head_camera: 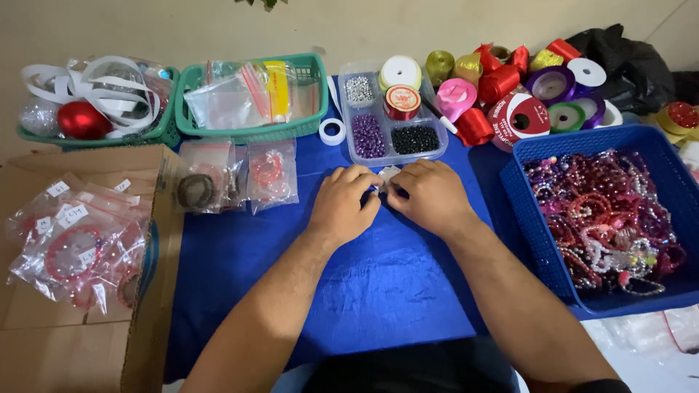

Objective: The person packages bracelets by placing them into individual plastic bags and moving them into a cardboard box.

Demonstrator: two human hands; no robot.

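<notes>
A small clear packet (387,177) sits pinched between both hands, right in the middle of the blue cloth (378,284) — mostly hidden, so what's inside I can't tell. The left hand (344,204) and right hand (432,196) are pressed together, fingers curled and clamped on the packet from either side. Just beyond them, toward the far edge, is a clear divided bead box (393,116) with silver, purple and black beads plus a red spool. A blue basket (575,145) full of bracelets sits at the right edge — bagged bracelets (229,175) lie to the left, green baskets (251,131) behind those.
</notes>
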